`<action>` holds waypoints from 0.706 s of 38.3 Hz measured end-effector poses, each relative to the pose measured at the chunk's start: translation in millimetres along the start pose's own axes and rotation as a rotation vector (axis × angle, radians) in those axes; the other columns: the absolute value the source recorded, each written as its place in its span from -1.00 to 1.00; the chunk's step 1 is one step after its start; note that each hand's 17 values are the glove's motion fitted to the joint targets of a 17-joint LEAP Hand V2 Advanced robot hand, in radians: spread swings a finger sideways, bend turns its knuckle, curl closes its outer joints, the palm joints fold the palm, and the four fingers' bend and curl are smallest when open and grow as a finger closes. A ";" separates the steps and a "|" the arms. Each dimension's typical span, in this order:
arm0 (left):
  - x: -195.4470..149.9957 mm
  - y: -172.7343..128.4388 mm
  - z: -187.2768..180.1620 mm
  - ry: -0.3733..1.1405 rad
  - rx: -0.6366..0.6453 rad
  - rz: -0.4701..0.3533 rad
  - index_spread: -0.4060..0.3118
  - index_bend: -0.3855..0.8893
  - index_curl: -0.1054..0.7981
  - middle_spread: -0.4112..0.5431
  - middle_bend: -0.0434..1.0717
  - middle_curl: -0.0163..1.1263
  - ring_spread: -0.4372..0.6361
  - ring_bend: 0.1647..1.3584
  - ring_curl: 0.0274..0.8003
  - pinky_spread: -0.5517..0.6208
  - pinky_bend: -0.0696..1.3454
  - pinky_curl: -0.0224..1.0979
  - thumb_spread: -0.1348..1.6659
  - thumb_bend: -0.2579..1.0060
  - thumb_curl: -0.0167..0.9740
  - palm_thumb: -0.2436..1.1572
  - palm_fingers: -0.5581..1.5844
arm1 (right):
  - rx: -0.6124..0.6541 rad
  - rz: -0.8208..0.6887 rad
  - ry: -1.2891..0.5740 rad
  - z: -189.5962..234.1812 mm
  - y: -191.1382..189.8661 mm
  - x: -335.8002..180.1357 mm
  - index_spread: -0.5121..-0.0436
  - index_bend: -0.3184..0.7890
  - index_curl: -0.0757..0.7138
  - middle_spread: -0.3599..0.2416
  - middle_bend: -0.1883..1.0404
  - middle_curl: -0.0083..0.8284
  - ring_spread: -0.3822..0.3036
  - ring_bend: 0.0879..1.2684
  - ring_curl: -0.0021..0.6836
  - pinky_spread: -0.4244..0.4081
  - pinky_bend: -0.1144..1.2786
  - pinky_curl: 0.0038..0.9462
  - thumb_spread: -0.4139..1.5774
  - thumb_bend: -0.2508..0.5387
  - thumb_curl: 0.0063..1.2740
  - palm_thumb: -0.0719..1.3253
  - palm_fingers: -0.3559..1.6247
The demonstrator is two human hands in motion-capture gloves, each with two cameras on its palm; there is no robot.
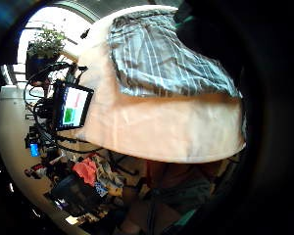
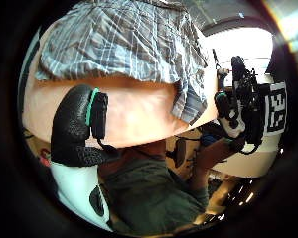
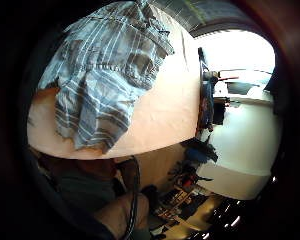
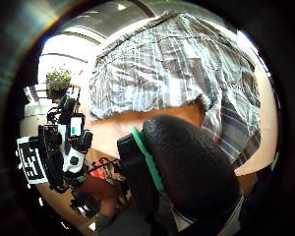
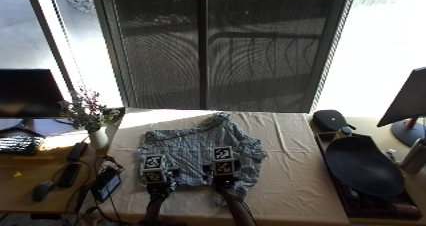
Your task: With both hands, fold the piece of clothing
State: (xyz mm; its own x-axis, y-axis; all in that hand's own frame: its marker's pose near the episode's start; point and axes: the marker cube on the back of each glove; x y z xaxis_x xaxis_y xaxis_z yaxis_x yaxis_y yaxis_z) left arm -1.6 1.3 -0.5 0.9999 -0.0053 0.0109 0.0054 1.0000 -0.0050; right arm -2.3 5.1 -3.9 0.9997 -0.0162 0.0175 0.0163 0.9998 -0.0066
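Black-gloved hands hovered over the near edge of the table, the left hand and the right hand side by side above the near hem of a grey-and-white plaid cotton shirt. Whether either hand pinched the fabric I could not tell; the palm views showed the cloth below them, not in a grasp. The shirt lay rumpled on the cream tablecloth, towards the table's left half, one flap trailing to the near edge. A small vase of flowers stood off the left edge, a dark oval tray off the right. By my judgement no fold was made yet; the next move calls for smoothing the shirt and taking both near corners.
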 end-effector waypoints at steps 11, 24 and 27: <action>-0.3 0.9 -2.4 0.004 0.009 0.024 -0.06 -0.29 -0.64 -0.13 -0.46 -0.61 0.11 -0.38 -0.52 0.26 -0.07 -0.58 0.20 -0.19 -0.66 -0.02 -0.15 | 0.035 -0.032 -0.016 -11.6 11.1 -2.8 -0.20 -0.14 -0.51 0.29 -0.42 -0.77 0.55 -0.81 -0.82 0.57 0.11 -0.51 0.40 -0.06 -0.86 -0.56 -0.65; 4.1 7.6 -19.7 0.018 0.004 0.059 -0.06 -0.24 -0.55 -0.13 -0.43 -0.47 0.17 -0.27 -0.41 0.32 0.00 -0.51 0.39 -0.27 -0.50 0.07 -0.21 | 0.040 -0.075 -0.035 -14.6 13.1 -1.0 -0.40 -0.15 -0.35 0.30 -0.40 -0.60 0.65 -0.78 -0.67 0.65 0.16 -0.40 0.57 -0.19 -0.75 -0.53 -0.65; 4.7 12.9 -24.0 0.018 -0.001 0.072 -0.05 -0.25 -0.53 -0.13 -0.42 -0.45 0.17 -0.25 -0.39 0.33 0.01 -0.49 0.40 -0.30 -0.47 0.08 -0.22 | 0.033 -0.083 -0.046 -14.8 16.4 4.0 -0.40 -0.14 -0.31 0.29 -0.40 -0.57 0.65 -0.79 -0.65 0.65 0.16 -0.39 0.56 -0.23 -0.73 -0.52 -0.65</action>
State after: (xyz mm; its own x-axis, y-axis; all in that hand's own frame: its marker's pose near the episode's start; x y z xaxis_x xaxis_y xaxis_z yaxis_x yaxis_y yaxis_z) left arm 3.3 14.1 -24.5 0.9977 0.0668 -0.0079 -0.0668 0.9977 -0.0066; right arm 2.3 21.3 -18.8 0.9930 -0.0999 0.0626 0.0982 0.9947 0.0297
